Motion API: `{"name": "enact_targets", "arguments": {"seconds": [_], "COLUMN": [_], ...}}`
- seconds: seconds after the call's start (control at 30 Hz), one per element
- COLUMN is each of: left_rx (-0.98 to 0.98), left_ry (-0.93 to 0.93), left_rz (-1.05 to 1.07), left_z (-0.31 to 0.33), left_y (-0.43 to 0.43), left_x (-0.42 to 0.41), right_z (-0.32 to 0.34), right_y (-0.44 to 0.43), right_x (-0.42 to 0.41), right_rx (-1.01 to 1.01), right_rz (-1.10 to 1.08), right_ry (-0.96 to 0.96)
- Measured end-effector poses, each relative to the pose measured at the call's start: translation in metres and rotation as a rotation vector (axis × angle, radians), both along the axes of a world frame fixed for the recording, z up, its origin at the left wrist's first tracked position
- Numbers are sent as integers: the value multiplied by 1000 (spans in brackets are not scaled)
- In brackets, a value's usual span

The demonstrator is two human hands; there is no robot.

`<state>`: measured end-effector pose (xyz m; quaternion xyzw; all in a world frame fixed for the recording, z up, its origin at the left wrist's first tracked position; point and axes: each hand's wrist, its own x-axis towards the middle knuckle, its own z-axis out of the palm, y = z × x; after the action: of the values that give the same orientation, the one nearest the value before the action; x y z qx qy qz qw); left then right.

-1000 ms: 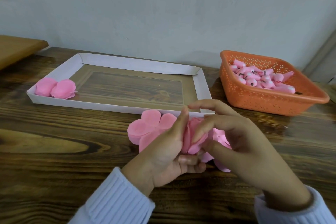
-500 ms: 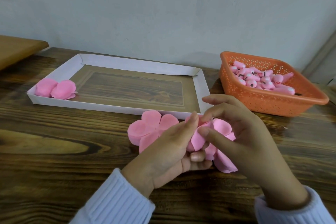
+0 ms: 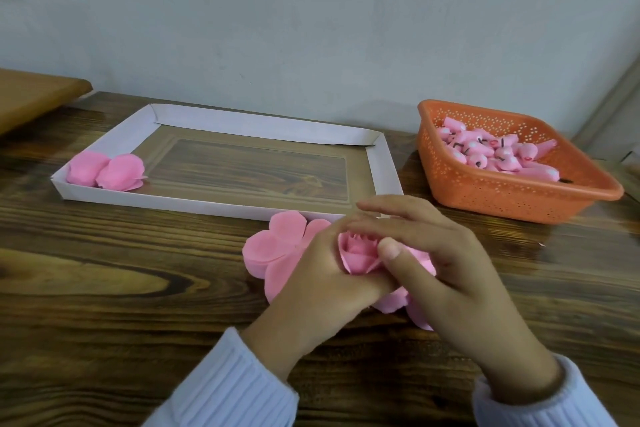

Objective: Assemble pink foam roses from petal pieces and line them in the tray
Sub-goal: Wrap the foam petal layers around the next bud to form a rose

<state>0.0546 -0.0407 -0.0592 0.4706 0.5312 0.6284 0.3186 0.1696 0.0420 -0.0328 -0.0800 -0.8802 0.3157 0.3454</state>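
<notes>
pink rose (image 3: 358,255), white tray (image 3: 384,166), orange perforated basket (image 3: 491,198), dk woodgrain table (image 3: 104,288)

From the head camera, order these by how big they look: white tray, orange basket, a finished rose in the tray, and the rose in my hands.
1. white tray
2. orange basket
3. finished rose and held rose: not ranked; the held one is nearer the camera and partly hidden.
</notes>
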Motion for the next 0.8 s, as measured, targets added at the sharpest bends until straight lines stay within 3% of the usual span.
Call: {"name": "enact_targets", "arguments": {"seconds": [0.2,0.33,0.43,0.63,0.8], "left_rx": [40,204,309,280,275], "left_ry": [16,40,110,25,-62], "left_rz": [57,289,350,297,220], "left_z": [5,3,7,9,9], "left_y": [0,-4,-7,-5,-6], "left_x": [5,4,7,8,8], "right_z": [-4,-10,-11,-20,-24], "right_y": [-3,-8,-10,-12,-16], "right_x": [-2,-6,-11,-15,-16], "right_rx": [-83,-682,-1017,-1177,-1309], "right_rz": [49,-23,127,334,490], "right_ry": [41,290,122,-19,2]}}
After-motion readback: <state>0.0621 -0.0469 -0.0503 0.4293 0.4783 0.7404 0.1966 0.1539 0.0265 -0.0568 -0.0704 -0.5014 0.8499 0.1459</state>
